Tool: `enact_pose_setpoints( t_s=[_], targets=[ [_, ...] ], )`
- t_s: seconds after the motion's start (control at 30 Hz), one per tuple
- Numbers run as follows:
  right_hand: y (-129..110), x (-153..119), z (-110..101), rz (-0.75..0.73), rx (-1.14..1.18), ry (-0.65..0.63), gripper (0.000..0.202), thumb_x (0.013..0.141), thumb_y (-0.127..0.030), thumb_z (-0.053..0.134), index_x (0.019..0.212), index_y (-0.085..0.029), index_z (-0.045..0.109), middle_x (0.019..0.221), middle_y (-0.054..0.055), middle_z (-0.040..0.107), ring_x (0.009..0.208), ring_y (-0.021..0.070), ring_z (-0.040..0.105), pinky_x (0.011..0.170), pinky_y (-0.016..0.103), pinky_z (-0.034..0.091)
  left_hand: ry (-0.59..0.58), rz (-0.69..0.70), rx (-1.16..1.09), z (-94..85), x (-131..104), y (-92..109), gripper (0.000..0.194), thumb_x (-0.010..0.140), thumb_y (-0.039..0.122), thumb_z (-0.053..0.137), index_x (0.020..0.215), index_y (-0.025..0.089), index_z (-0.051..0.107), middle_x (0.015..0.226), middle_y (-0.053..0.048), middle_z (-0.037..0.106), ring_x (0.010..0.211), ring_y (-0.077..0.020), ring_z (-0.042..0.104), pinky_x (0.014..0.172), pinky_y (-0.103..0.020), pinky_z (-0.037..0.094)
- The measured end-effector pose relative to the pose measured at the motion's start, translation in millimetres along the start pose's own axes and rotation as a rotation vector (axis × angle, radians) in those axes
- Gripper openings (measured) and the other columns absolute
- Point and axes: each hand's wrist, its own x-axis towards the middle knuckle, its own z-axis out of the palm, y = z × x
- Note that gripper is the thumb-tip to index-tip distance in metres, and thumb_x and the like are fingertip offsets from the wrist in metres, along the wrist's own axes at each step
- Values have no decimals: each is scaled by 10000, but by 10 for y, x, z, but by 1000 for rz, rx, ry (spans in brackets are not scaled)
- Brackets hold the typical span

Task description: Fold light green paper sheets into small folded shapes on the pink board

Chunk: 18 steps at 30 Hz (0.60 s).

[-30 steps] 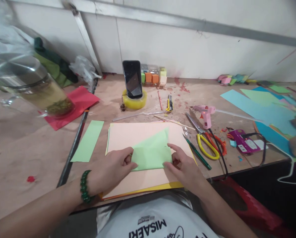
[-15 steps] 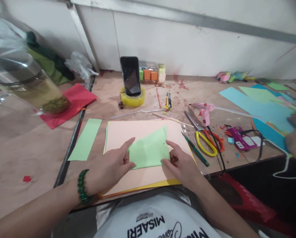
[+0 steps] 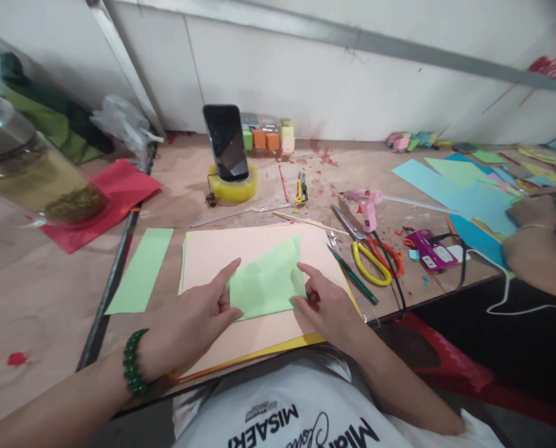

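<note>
From where I stand, the folded green paper (image 3: 266, 283) lies on the pink sheet (image 3: 213, 255), lengthwise between left hand (image 3: 208, 311) and right hand (image 3: 324, 302) (equally near); thumbs touch its lower corners, but I can't tell whether either hand pinches.

Uncurled the index finger of the left hand (image 3: 196, 314) since a second ago, now stretched out at the green paper's (image 3: 266, 280) left edge. Swung the view rightward, bringing in a pink shape (image 3: 553, 65) high up and more of a co-worker's hand (image 3: 534, 218), cropping the jar (image 3: 40, 165) further.
</note>
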Motion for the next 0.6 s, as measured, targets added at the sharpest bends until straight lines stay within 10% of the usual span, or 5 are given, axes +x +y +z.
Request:
enact_pose_setpoints(
  t_s=[0.37,0.6],
  targets=[
    [77,-69,65,-167,-110,124,419,906,-201,518,1314,-138,442,683,2,550,628,191,531,570,305,494,49,110,188,47,-68,-25,698,901,277,421,1514,166,105,642,54,580,575,-171,573,554,-259,396],
    [47,-71,32,-259,-330,201,391,944,-293,497,1294,-123,460,907,109,620,818,244,566,701,372,502,446,729,755,107,-134,-143,430,921,183,482,1338,285,459,948,-64,603,806,-216,570,715,-322,425]
  ],
)
